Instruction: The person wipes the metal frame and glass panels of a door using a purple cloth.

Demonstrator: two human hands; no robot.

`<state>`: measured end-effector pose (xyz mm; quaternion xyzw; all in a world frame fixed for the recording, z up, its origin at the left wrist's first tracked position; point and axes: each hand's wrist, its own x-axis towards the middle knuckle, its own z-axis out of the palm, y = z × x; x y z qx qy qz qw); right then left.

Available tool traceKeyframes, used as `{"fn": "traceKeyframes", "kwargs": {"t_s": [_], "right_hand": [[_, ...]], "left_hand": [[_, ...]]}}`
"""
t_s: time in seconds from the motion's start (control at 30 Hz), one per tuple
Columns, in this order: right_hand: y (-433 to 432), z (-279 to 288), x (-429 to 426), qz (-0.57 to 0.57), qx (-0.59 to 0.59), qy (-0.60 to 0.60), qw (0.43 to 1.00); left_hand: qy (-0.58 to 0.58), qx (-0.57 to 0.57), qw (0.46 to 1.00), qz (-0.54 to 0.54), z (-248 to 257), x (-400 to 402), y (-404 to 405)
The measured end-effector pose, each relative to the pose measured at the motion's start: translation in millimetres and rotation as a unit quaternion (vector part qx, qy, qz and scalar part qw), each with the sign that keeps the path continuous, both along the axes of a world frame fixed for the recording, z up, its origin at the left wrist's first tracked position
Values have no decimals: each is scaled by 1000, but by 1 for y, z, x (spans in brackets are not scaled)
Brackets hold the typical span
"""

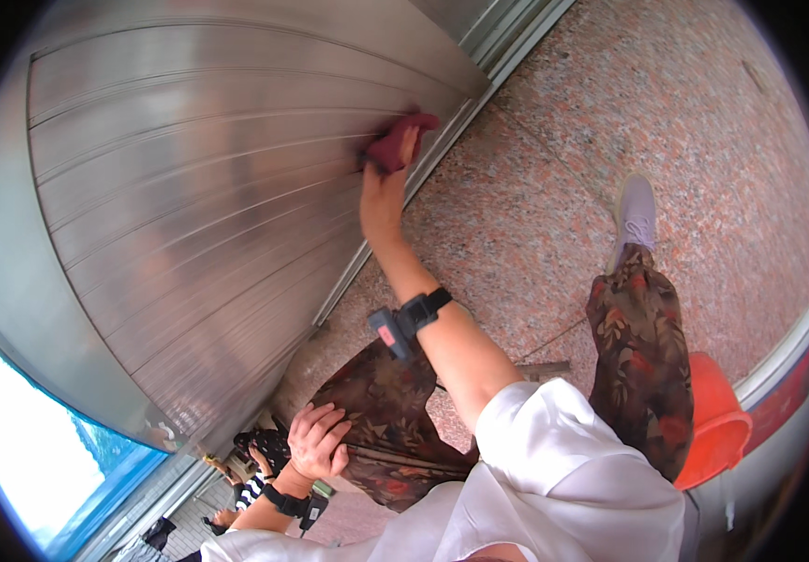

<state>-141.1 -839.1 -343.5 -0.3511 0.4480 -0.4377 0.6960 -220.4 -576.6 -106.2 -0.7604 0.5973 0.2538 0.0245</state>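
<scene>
My right hand (pixel 384 193) presses a dark red cloth (pixel 404 144) against the lower edge of a ribbed metal door panel (pixel 235 183). The cloth is bunched, and part of the hand is hidden beneath it. Just below the cloth runs a metal floor track (pixel 439 144). My left hand (pixel 316 439) rests palm down on my bent left knee, over patterned trousers (pixel 390 393). It holds nothing, and its fingers are slightly apart. Black straps with small devices sit on both wrists.
Speckled pink stone floor (pixel 517 211) lies beside the track. An orange-red bucket (pixel 710 421) stands behind my right leg. My right shoe (pixel 636 211) is planted on the floor. Another person in a striped top (pixel 250 492) is at the lower left, near a blue frame (pixel 109 499).
</scene>
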Motion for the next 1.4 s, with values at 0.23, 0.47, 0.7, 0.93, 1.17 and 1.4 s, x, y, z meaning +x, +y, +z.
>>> {"fn": "traceKeyframes", "kwargs": {"t_s": [0.23, 0.47, 0.7, 0.93, 1.17, 1.4], "right_hand": [[-18, -110, -10, 108, 266, 13, 958], [-4, -77, -3, 49, 191, 62, 978], [28, 135, -16, 91, -260, 18, 961], [-11, 20, -2, -34, -4, -29, 999], [-41, -114, -10, 41, 223, 34, 973], [-59, -93, -16, 76, 313, 45, 946]], "left_hand": [[0, 1, 1000, 4, 1, 0, 6], [-1, 1, 1000, -1, -6, -1, 2], [-2, 6, 1000, -1, -3, -1, 5], [-4, 8, 1000, 4, 0, -2, 3], [-2, 7, 1000, 1, -3, -1, 7], [0, 7, 1000, -2, -4, 2, 2]]}}
